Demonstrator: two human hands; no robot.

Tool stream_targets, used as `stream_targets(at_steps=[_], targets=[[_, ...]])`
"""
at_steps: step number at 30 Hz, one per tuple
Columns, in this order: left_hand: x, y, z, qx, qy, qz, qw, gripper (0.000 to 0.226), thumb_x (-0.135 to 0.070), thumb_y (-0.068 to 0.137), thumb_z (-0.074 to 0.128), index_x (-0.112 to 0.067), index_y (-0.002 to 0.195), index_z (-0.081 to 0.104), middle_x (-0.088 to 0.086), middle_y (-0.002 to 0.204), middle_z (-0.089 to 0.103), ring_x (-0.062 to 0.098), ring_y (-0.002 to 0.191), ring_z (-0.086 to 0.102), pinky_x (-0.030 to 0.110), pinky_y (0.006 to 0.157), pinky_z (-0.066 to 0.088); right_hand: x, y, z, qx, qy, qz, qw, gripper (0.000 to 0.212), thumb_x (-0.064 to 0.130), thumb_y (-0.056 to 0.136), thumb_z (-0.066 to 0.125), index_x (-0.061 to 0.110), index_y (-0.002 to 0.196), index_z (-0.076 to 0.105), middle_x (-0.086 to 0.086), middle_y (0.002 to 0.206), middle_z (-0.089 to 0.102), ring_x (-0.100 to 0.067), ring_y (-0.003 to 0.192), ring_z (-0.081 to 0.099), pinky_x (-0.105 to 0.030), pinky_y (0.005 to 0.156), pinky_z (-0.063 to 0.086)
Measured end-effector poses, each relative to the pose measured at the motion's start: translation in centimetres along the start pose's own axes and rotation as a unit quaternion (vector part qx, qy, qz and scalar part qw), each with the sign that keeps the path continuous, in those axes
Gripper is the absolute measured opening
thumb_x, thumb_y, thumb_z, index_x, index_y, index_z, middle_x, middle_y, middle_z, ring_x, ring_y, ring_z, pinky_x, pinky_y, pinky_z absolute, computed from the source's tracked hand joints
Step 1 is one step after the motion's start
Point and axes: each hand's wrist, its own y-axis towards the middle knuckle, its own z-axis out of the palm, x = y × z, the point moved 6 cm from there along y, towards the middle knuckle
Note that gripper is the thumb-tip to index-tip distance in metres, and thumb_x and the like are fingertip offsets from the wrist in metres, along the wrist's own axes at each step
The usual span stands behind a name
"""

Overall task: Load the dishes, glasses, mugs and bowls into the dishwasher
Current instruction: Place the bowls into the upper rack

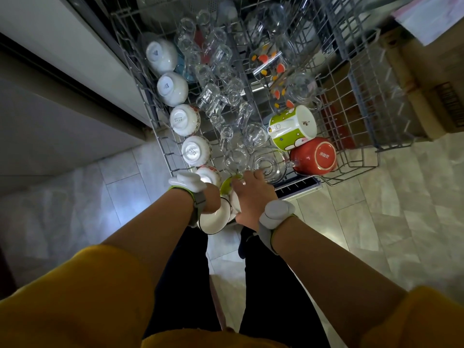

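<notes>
Both hands crowd the rack's (356, 172) near edge, the right hand (247, 197) gripping a white dish (234, 200), the left hand's (211, 200) hold on a dark-rimmed bowl (214, 221) hidden, so 1 slip could crack the glasses (236, 159) just beyond.

Wire rack (356, 101) pulled out over tiled floor (401, 222). Five upturned bowls (179, 119) in a row along the 9 o'clock edge. Clear glasses (213, 69) massed centre. Green mug (292, 126) and red mug (313, 155) at 4 o'clock, on their sides, touching.
</notes>
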Motion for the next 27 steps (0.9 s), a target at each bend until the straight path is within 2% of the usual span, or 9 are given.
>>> stream_targets(at_steps=[5, 8, 10, 12, 13, 15, 21, 24, 27], targets=[[-0.3, -0.7, -0.9, -0.016, 0.061, 0.041, 0.997, 0.036, -0.01, 0.097, 0.036, -0.004, 0.124, 0.058, 0.014, 0.127, 0.06, 0.028, 0.109, 0.057, 0.032, 0.089, 0.043, -0.1, 0.3, 0.3, -0.013, -0.001, -0.002, 1.0, 0.075, 0.032, 0.071, 0.073, 0.024, 0.138, 0.038, -0.007, 0.134, 0.034, -0.031, 0.127, 0.03, -0.043, 0.085, 0.051], [1.1, -2.8, -5.0, -0.147, -0.111, 0.028, 0.982, 0.038, -0.012, 0.097, 0.036, -0.006, 0.128, 0.057, 0.017, 0.128, 0.058, 0.032, 0.118, 0.054, 0.033, 0.092, 0.043, -0.2, 0.3, 0.2, -0.027, 0.007, -0.018, 0.999, 0.075, 0.03, 0.07, 0.073, 0.023, 0.137, 0.04, -0.006, 0.135, 0.035, -0.03, 0.126, 0.031, -0.041, 0.085, 0.05], [3.6, -4.1, -7.6, -0.225, -0.314, 0.005, 0.922, 0.048, -0.021, 0.084, 0.036, -0.008, 0.125, 0.057, 0.022, 0.124, 0.058, 0.038, 0.114, 0.055, 0.041, 0.093, 0.048, -0.4, 0.1, 0.3, -0.033, 0.0, -0.032, 0.999, 0.075, 0.03, 0.07, 0.072, 0.022, 0.137, 0.038, -0.006, 0.136, 0.035, -0.03, 0.126, 0.031, -0.04, 0.085, 0.048], [5.5, -5.0, -8.8, -0.233, -0.526, -0.006, 0.818, 0.037, -0.015, 0.086, 0.038, -0.013, 0.119, 0.056, 0.023, 0.12, 0.054, 0.044, 0.108, 0.055, 0.055, 0.087, 0.053, -0.6, -0.2, 0.6, -0.042, -0.012, -0.043, 0.998, 0.077, 0.033, 0.071, 0.071, 0.022, 0.137, 0.035, -0.005, 0.138, 0.035, -0.03, 0.126, 0.032, -0.042, 0.089, 0.044], [5.9, -5.3, -9.0, -0.222, -0.595, -0.012, 0.772, 0.032, -0.008, 0.09, 0.039, -0.016, 0.117, 0.054, 0.022, 0.12, 0.052, 0.044, 0.105, 0.055, 0.058, 0.083, 0.054, -0.6, -0.3, 0.7, -0.045, -0.014, -0.047, 0.998, 0.078, 0.035, 0.071, 0.071, 0.022, 0.139, 0.034, -0.005, 0.139, 0.035, -0.03, 0.126, 0.032, -0.042, 0.092, 0.042], [5.5, -5.2, -9.4, -0.2, -0.658, -0.021, 0.726, 0.032, -0.001, 0.092, 0.039, -0.017, 0.116, 0.053, 0.019, 0.121, 0.05, 0.04, 0.1, 0.055, 0.056, 0.076, 0.056, -0.7, -0.4, 1.0, -0.041, -0.012, -0.047, 0.998, 0.081, 0.036, 0.073, 0.07, 0.022, 0.142, 0.031, -0.006, 0.141, 0.033, -0.031, 0.128, 0.03, -0.043, 0.097, 0.038], [3.1, -5.2, -7.5, -0.151, -0.732, -0.032, 0.663, 0.039, 0.004, 0.092, 0.036, -0.013, 0.124, 0.05, 0.015, 0.117, 0.047, 0.031, 0.086, 0.056, 0.036, 0.051, 0.059, 0.6, -0.9, 0.6, -0.044, -0.066, -0.104, 0.991, 0.083, 0.028, 0.079, 0.065, 0.024, 0.15, 0.022, -0.009, 0.147, 0.03, -0.034, 0.135, 0.026, -0.049, 0.103, 0.034], [3.2, -5.0, -6.6, -0.157, -0.746, -0.049, 0.645, 0.045, 0.004, 0.09, 0.036, -0.012, 0.129, 0.05, 0.015, 0.119, 0.048, 0.027, 0.081, 0.055, 0.038, 0.056, 0.059, 0.8, -1.0, 0.6, -0.041, -0.085, -0.139, 0.986, 0.068, 0.017, 0.079, 0.06, 0.024, 0.143, 0.036, -0.013, 0.148, 0.03, -0.038, 0.135, 0.026, -0.052, 0.1, 0.035], [3.5, -5.1, -6.1, -0.163, -0.721, -0.059, 0.671, 0.045, 0.004, 0.091, 0.037, -0.012, 0.132, 0.049, 0.012, 0.118, 0.045, 0.033, 0.097, 0.051, 0.043, 0.068, 0.058, 1.2, -0.7, 0.3, -0.046, -0.086, -0.157, 0.983, 0.055, 0.011, 0.075, 0.059, 0.018, 0.128, 0.05, -0.017, 0.138, 0.038, -0.04, 0.125, 0.034, -0.048, 0.097, 0.036]])
